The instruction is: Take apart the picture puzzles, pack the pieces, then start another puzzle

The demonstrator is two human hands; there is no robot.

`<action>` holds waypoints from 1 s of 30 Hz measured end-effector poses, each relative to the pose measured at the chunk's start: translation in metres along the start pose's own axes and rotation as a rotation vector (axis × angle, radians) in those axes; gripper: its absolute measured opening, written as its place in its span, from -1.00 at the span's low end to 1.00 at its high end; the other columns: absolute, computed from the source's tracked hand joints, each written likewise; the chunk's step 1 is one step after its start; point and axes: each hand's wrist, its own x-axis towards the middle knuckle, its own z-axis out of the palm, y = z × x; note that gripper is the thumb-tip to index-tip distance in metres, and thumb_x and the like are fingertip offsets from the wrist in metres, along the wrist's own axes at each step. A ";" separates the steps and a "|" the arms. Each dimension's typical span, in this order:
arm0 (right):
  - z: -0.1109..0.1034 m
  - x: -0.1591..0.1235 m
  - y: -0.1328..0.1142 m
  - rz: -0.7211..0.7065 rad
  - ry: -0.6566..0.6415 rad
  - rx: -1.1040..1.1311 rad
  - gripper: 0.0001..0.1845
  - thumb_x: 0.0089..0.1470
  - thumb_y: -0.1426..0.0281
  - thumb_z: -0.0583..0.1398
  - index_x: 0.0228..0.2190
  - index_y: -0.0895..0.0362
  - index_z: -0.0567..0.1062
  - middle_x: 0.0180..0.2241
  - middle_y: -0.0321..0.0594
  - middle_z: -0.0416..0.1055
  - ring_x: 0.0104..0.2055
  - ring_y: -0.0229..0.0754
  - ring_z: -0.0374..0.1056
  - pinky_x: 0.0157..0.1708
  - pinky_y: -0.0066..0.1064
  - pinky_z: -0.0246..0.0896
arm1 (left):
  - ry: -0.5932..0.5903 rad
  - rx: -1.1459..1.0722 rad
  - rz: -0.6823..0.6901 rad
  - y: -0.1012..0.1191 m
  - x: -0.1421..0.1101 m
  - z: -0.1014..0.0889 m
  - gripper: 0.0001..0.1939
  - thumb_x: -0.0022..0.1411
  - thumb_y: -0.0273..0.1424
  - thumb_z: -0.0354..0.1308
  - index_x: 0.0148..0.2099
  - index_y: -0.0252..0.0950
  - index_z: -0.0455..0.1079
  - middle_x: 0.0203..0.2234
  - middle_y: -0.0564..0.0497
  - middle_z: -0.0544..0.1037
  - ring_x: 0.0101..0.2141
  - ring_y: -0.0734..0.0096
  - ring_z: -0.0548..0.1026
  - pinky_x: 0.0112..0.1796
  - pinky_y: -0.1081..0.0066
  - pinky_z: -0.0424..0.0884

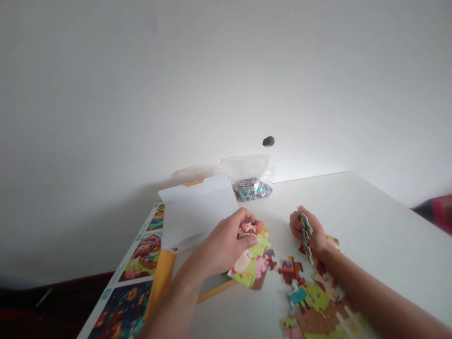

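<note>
My left hand (pixel 228 242) grips the upper left edge of a joined section of jigsaw puzzle (pixel 261 256), thumb on top and fingers curled round it. That section shows green, pink and orange farm-like pictures and overlaps the box's edge. Held edge-on in my right hand (pixel 318 235) is a small stack of puzzle pieces (pixel 305 235), with fingers closed round it. Below lies a larger group of puzzle pieces (pixel 314 315) on the white table, partly hidden by my right forearm. A red and blue piece (pixel 290 269) lies between the two groups.
An open box with a white flap (pixel 197 214) and yellow edge (pixel 162 275) stands left. Beside it lies a printed picture sheet (pixel 137 261). A clear bag of puzzle pieces (pixel 252 189) sits against the wall (pixel 141 94), which has a hole (pixel 268 141).
</note>
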 end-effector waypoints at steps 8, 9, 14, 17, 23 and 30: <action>0.005 0.000 -0.003 0.048 0.013 0.099 -0.46 0.22 0.07 0.03 -0.67 0.10 0.21 -0.67 -0.39 0.01 -0.65 -0.33 -0.07 -0.66 -0.42 -0.20 | -0.068 0.115 -0.200 -0.035 -0.008 -0.066 -0.67 0.12 -0.25 0.15 -0.07 -0.22 0.32 -0.50 0.16 0.35 -0.53 0.48 0.32 -0.54 0.55 0.19; 0.006 -0.001 -0.004 0.051 0.005 0.100 -0.46 0.22 0.07 0.04 -0.68 0.10 0.21 -0.67 -0.39 0.00 -0.65 -0.33 -0.07 -0.66 -0.42 -0.20 | -0.094 0.152 -0.220 -0.040 -0.008 -0.069 -0.68 0.09 -0.28 0.15 -0.09 -0.23 0.33 -0.49 0.15 0.36 -0.51 0.46 0.35 -0.53 0.55 0.21; 0.012 -0.006 -0.011 0.053 -0.001 -0.051 -0.42 0.22 0.01 0.00 -0.68 0.10 0.20 -0.69 -0.38 0.02 -0.65 -0.31 -0.05 -0.64 -0.42 -0.17 | -0.195 0.413 -0.294 -0.062 -0.006 -0.071 -0.66 -0.03 -0.39 0.16 -0.13 -0.24 0.40 -0.45 0.10 0.49 -0.46 0.39 0.44 -0.47 0.52 0.26; 0.016 -0.009 -0.013 0.064 0.042 -0.247 -0.38 0.22 -0.07 -0.04 -0.67 0.10 0.24 -0.70 -0.35 0.10 -0.64 -0.29 0.00 -0.62 -0.42 -0.10 | -0.195 0.511 -0.276 -0.057 -0.010 -0.068 -0.61 0.01 -0.38 0.17 -0.04 -0.22 0.43 -0.34 0.04 0.57 -0.36 0.32 0.50 -0.38 0.48 0.30; 0.024 -0.010 -0.017 -0.032 0.127 -0.417 -0.30 0.07 -0.23 -0.02 -0.64 0.12 0.31 -0.68 -0.31 0.18 -0.62 -0.28 0.05 -0.59 -0.41 -0.01 | 0.029 0.718 -0.173 -0.013 -0.015 -0.037 -0.65 0.13 -0.37 0.15 -0.01 -0.27 0.45 -0.11 -0.18 0.54 -0.09 0.10 0.49 -0.12 0.32 0.32; 0.026 -0.010 -0.023 -0.124 0.152 -0.432 -0.34 0.12 -0.19 -0.02 -0.61 0.11 0.32 -0.64 -0.29 0.23 -0.58 -0.28 0.08 -0.56 -0.42 0.04 | 0.066 0.555 0.063 0.013 0.002 0.042 -0.72 0.28 -0.25 0.11 -0.07 -0.31 0.42 -0.21 -0.16 0.54 -0.13 0.11 0.49 -0.10 0.27 0.34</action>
